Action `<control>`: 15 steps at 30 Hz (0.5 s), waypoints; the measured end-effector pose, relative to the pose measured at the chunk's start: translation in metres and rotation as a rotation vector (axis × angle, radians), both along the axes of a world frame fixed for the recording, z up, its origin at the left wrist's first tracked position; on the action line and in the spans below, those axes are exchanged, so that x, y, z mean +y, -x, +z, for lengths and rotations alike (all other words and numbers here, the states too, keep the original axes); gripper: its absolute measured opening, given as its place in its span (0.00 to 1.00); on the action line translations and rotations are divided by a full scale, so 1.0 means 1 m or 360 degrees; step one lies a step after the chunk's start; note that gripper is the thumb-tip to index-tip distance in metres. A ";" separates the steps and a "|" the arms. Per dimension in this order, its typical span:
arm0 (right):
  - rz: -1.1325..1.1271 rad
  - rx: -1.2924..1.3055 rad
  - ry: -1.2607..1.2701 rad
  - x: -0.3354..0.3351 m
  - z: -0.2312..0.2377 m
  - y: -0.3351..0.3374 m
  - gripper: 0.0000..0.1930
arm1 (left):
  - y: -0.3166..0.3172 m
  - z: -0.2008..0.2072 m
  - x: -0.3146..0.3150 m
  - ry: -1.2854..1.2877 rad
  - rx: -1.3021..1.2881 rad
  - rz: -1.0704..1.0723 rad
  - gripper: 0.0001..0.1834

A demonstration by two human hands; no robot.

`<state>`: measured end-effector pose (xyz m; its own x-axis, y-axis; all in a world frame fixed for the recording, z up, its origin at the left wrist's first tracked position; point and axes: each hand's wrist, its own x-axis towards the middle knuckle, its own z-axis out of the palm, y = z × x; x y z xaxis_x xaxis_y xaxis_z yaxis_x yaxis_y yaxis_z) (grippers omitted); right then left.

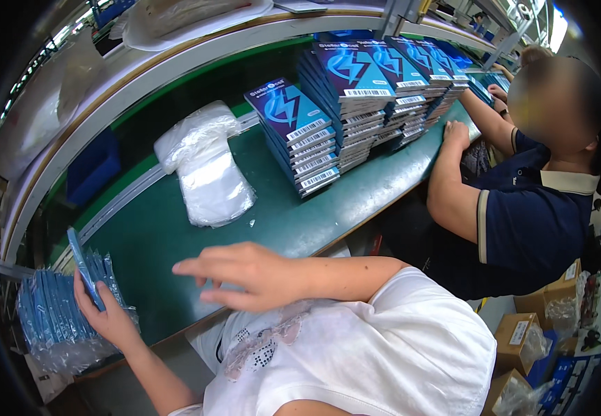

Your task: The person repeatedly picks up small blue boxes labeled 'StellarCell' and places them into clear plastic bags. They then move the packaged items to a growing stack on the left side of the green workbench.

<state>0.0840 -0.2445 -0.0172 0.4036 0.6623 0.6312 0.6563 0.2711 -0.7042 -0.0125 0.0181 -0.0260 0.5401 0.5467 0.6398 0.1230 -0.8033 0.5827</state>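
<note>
At the left end of the green table, my left hand [110,315] grips a thin blue box [84,267], tilted on its edge. It is just over a row of bagged blue boxes [54,305] standing in clear plastic sleeves. My right hand [238,276] hovers over the front of the table, holding nothing, its fingers stretched to the left. Beyond it lies a pile of clear plastic bags [210,177]. Right of the bags rise stacks of flat blue printed boxes [290,114].
The green work table [290,225] runs from lower left to upper right. A co-worker [529,180] in a dark shirt sits at my right, one arm on the table. A shelf rail [141,66] curves behind. Cardboard boxes [518,340] stand at lower right.
</note>
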 end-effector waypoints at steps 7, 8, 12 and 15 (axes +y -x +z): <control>-0.0765 -0.0513 -0.0132 -0.024 0.051 -0.061 0.16 | 0.028 -0.047 0.091 -0.0684 0.0808 0.0501 0.28; -0.0887 -0.0486 -0.0123 -0.025 0.057 -0.074 0.17 | 0.034 -0.047 0.095 -0.0668 0.0840 0.0470 0.30; -0.1640 -0.0932 0.0601 -0.034 0.054 -0.131 0.25 | 0.014 -0.023 0.058 -0.0725 0.0957 0.0669 0.33; -0.1769 -0.0874 0.1396 -0.044 0.029 -0.144 0.28 | -0.028 0.003 -0.029 -0.0630 0.0505 -0.0054 0.24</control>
<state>0.2282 -0.2883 0.0122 0.7889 0.4241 0.4447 0.4657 -0.8847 0.0175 0.0155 -0.0110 -0.0231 0.7549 0.2742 0.5958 0.2145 -0.9617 0.1708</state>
